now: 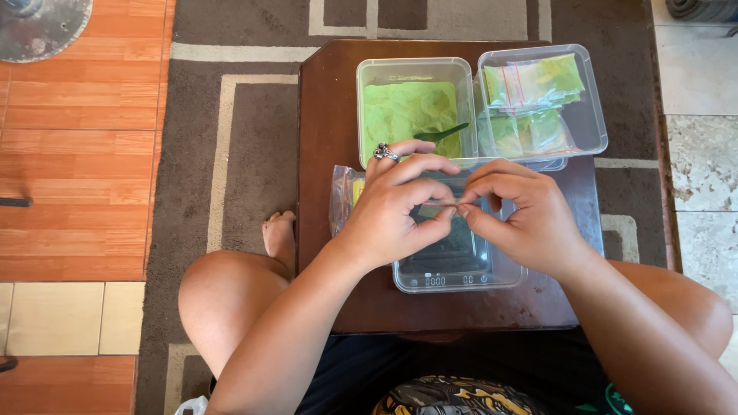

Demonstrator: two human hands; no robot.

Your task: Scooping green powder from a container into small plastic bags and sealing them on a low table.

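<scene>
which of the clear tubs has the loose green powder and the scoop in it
The left tub, just above the left hand. It holds loose green powder with a dark green scoop; the right tub holds small sealed bags instead.

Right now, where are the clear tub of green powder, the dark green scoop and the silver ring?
Clear tub of green powder (367, 115): head view, left wall.
Dark green scoop (442, 133): head view, handle middle.
Silver ring (384, 152): head view, top, on left hand (400, 211).
</scene>
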